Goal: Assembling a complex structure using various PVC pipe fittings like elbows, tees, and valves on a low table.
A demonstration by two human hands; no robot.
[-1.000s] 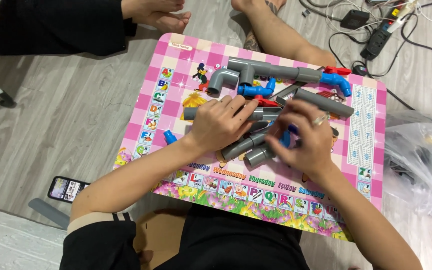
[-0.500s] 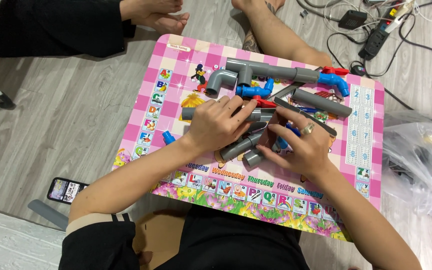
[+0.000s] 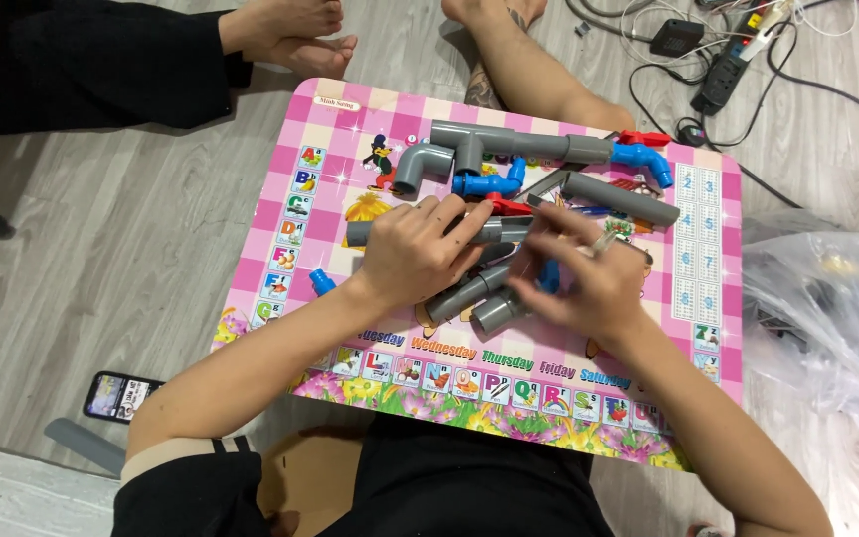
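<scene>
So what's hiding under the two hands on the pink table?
Grey pipe pieces poke out beneath the left hand and right hand, with something blue between them. How the pieces join is covered by the fingers. The pink table lies underneath.

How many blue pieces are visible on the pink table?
4: a blue valve at the top right, a blue fitting mid-top, a small blue cap at the left, one under the right hand; more may be hidden.

- Bright, even indoor light; shadows soft and faint.
- Mild glare on the plastic bag (image 3: 827,308).
- Fingers of the right hand (image 3: 589,283) slightly motion-blurred; the rest sharp.
</scene>
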